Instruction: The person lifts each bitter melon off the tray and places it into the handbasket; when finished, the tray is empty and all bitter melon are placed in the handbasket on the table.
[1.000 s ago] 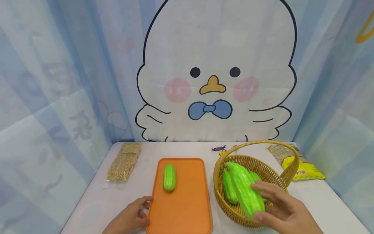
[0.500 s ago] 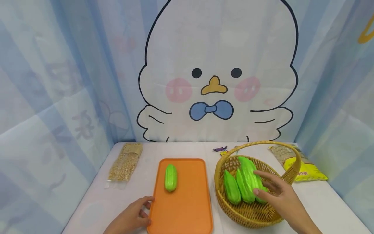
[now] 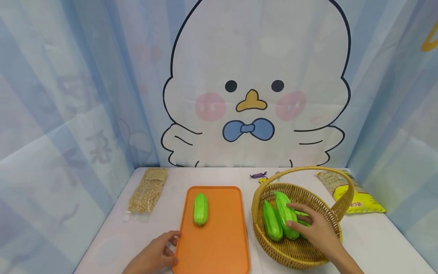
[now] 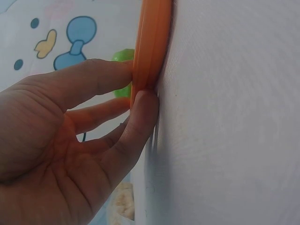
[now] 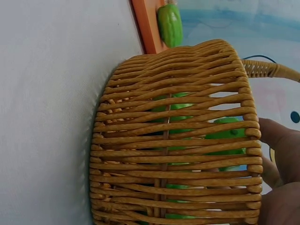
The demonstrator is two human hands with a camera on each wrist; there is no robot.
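Note:
My left hand (image 3: 155, 253) rests at the left edge of an orange tray (image 3: 215, 243), index finger and thumb touching its rim; the left wrist view shows the fingertips (image 4: 144, 101) right at the tray wall. A ridged green bitter melon (image 3: 200, 209) lies on the tray's upper left part. My right hand (image 3: 316, 228) reaches into a wicker basket (image 3: 270, 249) and grips a larger green bitter melon (image 3: 284, 213) between thumb and fingers. Beside that one lies another bitter melon (image 3: 272, 222), and more green shows under the hand. In the right wrist view, the basket wall (image 5: 173, 140) hides most of the melons.
The basket's tall handle (image 3: 308, 168) arches over its far side. A bag of grains (image 3: 148, 192) lies at the back left, and a yellow-labelled bag (image 3: 362, 199) behind the basket on the right. A purple-wrapped candy (image 3: 258, 175) lies at the back edge.
My right hand has carried the gripped bitter melon away from the basket's near side and lowered it among the others. My left hand stays at the tray's edge.

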